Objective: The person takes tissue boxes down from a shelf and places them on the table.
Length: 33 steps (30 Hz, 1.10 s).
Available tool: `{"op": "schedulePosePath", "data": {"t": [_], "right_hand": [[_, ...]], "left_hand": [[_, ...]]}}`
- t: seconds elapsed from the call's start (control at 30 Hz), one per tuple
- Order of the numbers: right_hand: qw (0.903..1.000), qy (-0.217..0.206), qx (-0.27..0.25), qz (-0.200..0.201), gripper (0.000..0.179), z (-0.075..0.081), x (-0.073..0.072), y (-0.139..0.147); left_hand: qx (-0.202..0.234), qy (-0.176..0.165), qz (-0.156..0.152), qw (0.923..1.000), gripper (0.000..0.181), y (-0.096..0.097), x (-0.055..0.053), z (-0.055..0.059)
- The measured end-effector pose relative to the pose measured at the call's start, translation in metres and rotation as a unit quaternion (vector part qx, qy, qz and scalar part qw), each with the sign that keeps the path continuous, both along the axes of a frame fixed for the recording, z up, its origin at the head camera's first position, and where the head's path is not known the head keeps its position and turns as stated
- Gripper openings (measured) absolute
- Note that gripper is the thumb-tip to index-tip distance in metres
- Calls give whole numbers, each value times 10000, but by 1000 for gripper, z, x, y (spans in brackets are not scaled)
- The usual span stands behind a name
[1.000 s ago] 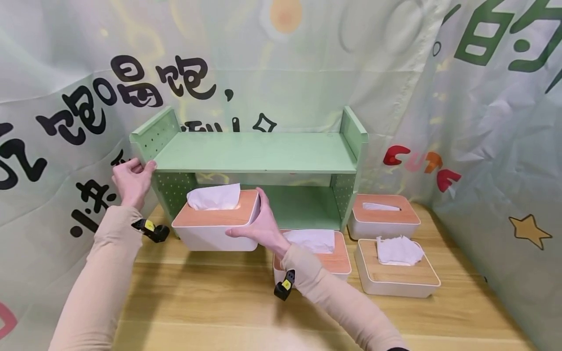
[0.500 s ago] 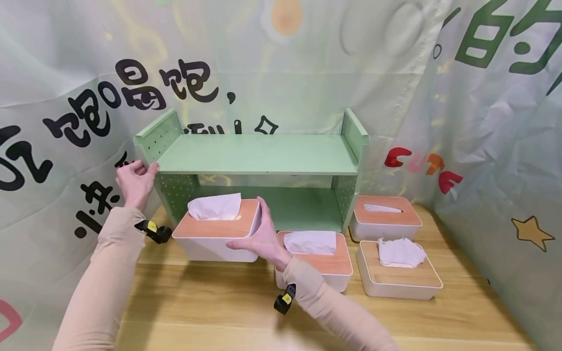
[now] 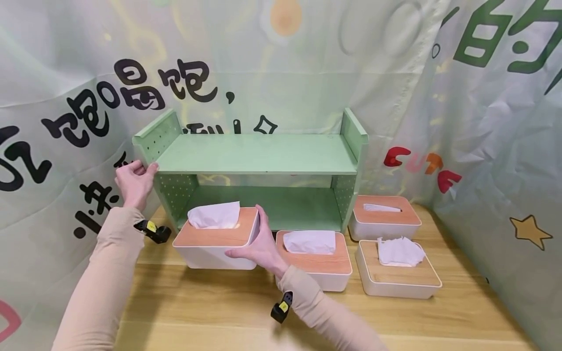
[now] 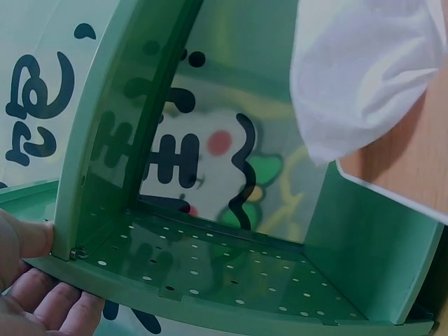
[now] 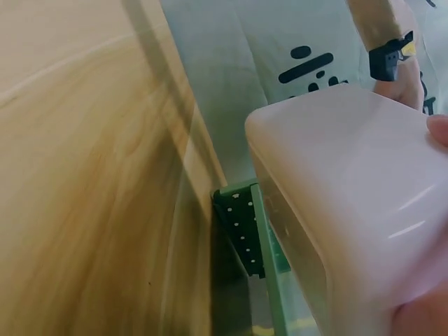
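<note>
My right hand [image 3: 263, 246] grips the right end of a tissue box [image 3: 210, 258], its thumb along the front wall. The box is white with a wood-look lid, and a white tissue [image 3: 214, 215] sticks out of its slot. It is held in front of the lower tier of a green two-tier shelf [image 3: 256, 153]. In the right wrist view the smooth white underside of the box [image 5: 343, 147] shows above the tabletop. My left hand [image 3: 135, 184] holds the shelf's left side panel. Seen from the left wrist, its thumb and fingers [image 4: 49, 304] pinch the panel's edge.
Beside the held box stands another tissue box [image 3: 318, 281]. Two more, a front tissue box [image 3: 397, 291] and a back tissue box [image 3: 386, 232], stand right of the shelf. All rest on a wooden table [image 3: 210, 312]. A printed curtain [image 3: 281, 87] hangs behind and at both sides.
My right hand has lowered the tissue box in front of the shelf, toward the tabletop. My left hand keeps its hold on the side panel.
</note>
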State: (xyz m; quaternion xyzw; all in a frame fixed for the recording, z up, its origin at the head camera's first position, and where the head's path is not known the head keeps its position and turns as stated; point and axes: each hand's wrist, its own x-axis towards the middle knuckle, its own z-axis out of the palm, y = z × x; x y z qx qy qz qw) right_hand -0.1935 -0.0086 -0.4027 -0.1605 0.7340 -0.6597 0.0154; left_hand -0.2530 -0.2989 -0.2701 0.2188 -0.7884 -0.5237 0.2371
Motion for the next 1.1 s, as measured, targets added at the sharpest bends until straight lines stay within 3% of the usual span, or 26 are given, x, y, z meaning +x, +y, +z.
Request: {"op": "schedulePosePath", "data": {"t": [0.83,1.1], "right_hand": [[9995,283,-92,-91,131,-36,16,-6],[9998,143,34,-158,133,-45,16,-11]], "left_hand": [[-43,58,27,10000,50,-2,-2,-1],[-1,41,54,10000,50,-2,-3,-2]]}}
